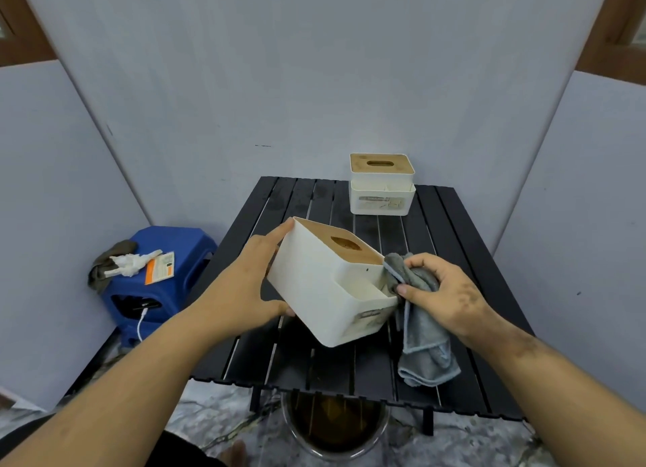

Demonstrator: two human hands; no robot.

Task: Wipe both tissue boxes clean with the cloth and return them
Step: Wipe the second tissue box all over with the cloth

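Observation:
A white tissue box (314,284) with a wooden lid is tilted and lifted above the black slatted table (465,242). My left hand (244,281) holds its left side, fingers along the far edge and thumb at the near bottom corner. My right hand (444,291) grips a grey cloth (423,340) and presses it against the box's right end, by the open side compartment. The cloth's lower part hangs down to the table. A second white tissue box (382,197) with a wooden lid stands upright at the table's far edge.
A blue plastic stool (181,249) stands left of the table with crumpled tissue, an orange card and a dark rag on top; a white cable runs from under it. A round bucket (335,428) of dark liquid sits on the floor under the near table edge. Grey panels enclose the space.

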